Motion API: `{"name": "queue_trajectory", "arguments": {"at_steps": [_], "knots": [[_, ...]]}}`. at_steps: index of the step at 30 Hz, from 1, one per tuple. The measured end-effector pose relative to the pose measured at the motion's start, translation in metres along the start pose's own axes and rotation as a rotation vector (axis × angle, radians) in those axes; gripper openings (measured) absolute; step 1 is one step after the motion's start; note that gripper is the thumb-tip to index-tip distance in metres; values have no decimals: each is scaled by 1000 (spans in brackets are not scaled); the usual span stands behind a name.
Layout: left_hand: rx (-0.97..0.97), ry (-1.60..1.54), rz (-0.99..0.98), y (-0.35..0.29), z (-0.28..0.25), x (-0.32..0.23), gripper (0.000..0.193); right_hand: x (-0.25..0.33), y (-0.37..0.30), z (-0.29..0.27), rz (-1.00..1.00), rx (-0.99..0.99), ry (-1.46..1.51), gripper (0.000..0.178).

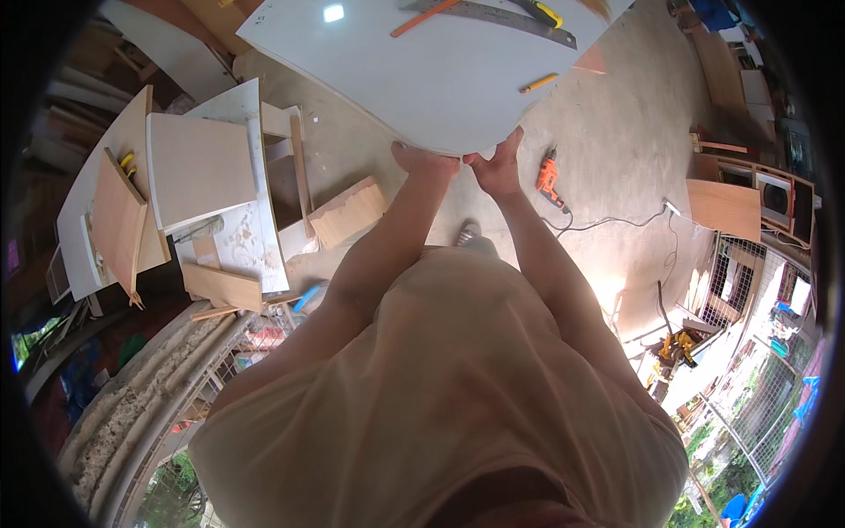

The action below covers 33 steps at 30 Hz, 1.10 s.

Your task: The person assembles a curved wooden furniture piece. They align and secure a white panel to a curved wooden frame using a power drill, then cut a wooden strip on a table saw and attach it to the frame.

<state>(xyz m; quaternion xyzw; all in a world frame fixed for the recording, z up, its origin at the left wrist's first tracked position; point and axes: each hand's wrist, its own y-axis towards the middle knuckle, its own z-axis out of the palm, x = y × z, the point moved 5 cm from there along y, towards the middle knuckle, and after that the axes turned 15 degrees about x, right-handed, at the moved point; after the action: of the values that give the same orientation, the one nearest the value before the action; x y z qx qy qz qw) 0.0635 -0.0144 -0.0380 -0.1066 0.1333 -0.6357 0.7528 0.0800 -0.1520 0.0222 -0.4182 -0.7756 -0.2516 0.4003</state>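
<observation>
A large white board [396,79] with a rounded near edge reaches toward me from the top of the view. At that near edge, my left hand [426,161] grips the rim left of centre. My right hand [498,169] grips it just to the right, the two thumbs almost meeting. The other fingers are partly hidden against the board's edge. On top of the board lie a yellow pencil [539,83], a metal ruler [510,20], an orange stick-like tool [424,17] and a yellow-and-black cutter [541,11].
An orange power drill [547,179] lies on the concrete floor to the right, its cord running to a power strip [671,208]. Wooden panels [202,172] and a cabinet carcass are stacked at left. A loose plank [349,211] stands nearer. Wooden shelving [775,194] is at far right.
</observation>
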Motion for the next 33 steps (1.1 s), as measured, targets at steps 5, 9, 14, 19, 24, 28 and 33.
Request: {"name": "queue_trajectory", "arguments": {"at_steps": [5,9,14,19,24,28,33], "knots": [[-38,95,-46,6,13,2,60,-5,-3,-7,-90,-76,-65,83],[-13,-52,-63,-1,37,9,60,-20,-6,-21,-95,-156,-104,55],[485,-567,-307,13,-3,4,58,-6,-2,-28,65,-123,6,41],[-66,73,-105,-17,53,11,55,-6,-3,-28,36,-79,150,44],[-123,160,-106,-14,43,9,54,-16,3,-28,-30,3,190,43],[-92,86,-120,-18,59,14,54,-20,4,-28,-12,13,206,42],[325,-295,-189,8,1,-8,54,-20,12,-23,-14,85,253,44]]}}
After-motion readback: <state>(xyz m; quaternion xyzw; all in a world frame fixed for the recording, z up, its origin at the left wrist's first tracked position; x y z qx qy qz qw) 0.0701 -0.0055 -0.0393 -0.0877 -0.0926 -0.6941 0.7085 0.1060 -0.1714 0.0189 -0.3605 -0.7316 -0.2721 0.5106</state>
